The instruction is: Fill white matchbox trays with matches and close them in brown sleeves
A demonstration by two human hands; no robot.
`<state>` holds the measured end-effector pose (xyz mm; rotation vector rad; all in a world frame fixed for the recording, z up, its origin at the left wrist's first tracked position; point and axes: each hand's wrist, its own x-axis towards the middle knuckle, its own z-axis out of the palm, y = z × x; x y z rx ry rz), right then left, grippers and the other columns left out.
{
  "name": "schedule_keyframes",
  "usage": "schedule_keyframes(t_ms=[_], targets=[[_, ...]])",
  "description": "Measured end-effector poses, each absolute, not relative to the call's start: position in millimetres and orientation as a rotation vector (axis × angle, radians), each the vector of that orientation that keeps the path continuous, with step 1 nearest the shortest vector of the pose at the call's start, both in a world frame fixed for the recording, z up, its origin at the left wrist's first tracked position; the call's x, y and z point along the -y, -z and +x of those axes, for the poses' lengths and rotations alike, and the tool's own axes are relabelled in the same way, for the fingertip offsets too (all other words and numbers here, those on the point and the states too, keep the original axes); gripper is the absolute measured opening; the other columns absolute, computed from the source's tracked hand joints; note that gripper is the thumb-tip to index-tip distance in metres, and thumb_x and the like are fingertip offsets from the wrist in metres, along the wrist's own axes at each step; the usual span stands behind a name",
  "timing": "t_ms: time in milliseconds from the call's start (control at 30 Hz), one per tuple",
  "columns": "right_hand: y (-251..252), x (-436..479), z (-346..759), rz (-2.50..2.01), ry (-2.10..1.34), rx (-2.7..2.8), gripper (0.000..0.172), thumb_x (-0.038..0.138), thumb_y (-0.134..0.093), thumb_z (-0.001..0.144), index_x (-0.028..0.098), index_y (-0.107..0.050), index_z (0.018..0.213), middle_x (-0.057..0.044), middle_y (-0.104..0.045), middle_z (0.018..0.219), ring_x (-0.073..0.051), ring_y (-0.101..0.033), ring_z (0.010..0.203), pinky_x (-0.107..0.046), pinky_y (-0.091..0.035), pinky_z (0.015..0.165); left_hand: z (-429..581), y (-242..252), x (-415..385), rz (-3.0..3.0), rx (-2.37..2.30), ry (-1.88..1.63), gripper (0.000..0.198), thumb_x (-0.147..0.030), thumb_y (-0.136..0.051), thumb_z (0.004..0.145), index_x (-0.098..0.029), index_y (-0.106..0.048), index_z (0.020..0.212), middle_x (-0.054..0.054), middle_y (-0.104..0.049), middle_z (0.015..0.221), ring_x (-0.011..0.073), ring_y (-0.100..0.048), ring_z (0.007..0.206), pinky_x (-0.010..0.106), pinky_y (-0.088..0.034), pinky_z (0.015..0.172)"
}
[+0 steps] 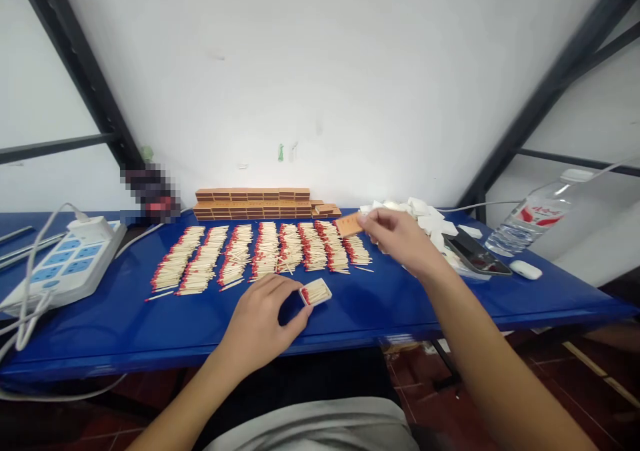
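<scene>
My left hand (265,314) rests on the blue table (125,324), its fingertips pinching a small white tray (315,293) filled with red-tipped matches. My right hand (400,237) is raised over the right end of the match rows and pinches an orange matchbox sleeve (349,225) between thumb and fingers. Several rows of loose red-tipped matches (260,252) lie side by side across the middle of the table, just beyond the tray.
Stacked orange matchboxes (255,203) line the wall. A heap of white inner trays (425,219) sits at the right, beside a phone (475,253), a white mouse (525,269) and a water bottle (535,215). A power strip (65,264) with cables lies at the left.
</scene>
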<state>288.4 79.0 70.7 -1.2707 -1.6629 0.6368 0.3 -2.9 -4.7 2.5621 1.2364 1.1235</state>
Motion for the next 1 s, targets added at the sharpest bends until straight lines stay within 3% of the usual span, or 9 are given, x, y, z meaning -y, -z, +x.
schedule_keyframes(t_ms=[167,433,800,1000], targets=[[-35,-11,281,-1.244,-0.836,1.577,0.054,0.075,-0.071,0.089,0.023,-0.063,0.075,0.0,-0.06,0.062,-0.015,-0.049,0.052,-0.029,-0.037,0.048,0,6,3,2.549,-1.248,-1.284,0.02,-0.034,-0.07,0.101,-0.023,-0.073,0.117,0.008,-0.08,0.107,0.0261,-0.076,0.1,0.044,-0.061,0.093],[-11,-11,260,-1.149,-0.933,1.554,0.051,0.07,-0.072,0.09,0.022,-0.068,0.074,-0.004,-0.07,0.071,-0.016,-0.057,0.058,-0.03,-0.049,0.057,-3,5,1,2.541,-1.268,-1.307,0.022,-0.034,-0.073,0.099,-0.023,-0.076,0.118,0.007,-0.082,0.11,0.0263,-0.078,0.104,0.043,-0.064,0.095],[-2,-10,260,-1.138,-1.142,1.438,0.055,0.075,-0.073,0.086,0.021,-0.069,0.077,-0.002,-0.067,0.064,-0.011,-0.046,0.046,-0.024,-0.031,0.039,-4,1,3,2.445,-1.186,-1.261,0.024,-0.033,-0.072,0.1,-0.024,-0.076,0.122,0.006,-0.081,0.119,0.0231,-0.079,0.109,0.037,-0.063,0.101],[-1,-6,261,-1.096,-1.217,1.486,0.052,0.07,-0.069,0.094,0.019,-0.07,0.082,-0.003,-0.07,0.066,-0.01,-0.051,0.046,-0.022,-0.03,0.039,-5,2,4,2.419,-1.206,-1.245,0.03,-0.034,-0.072,0.101,-0.024,-0.074,0.129,0.006,-0.081,0.12,0.0221,-0.079,0.108,0.035,-0.063,0.101]])
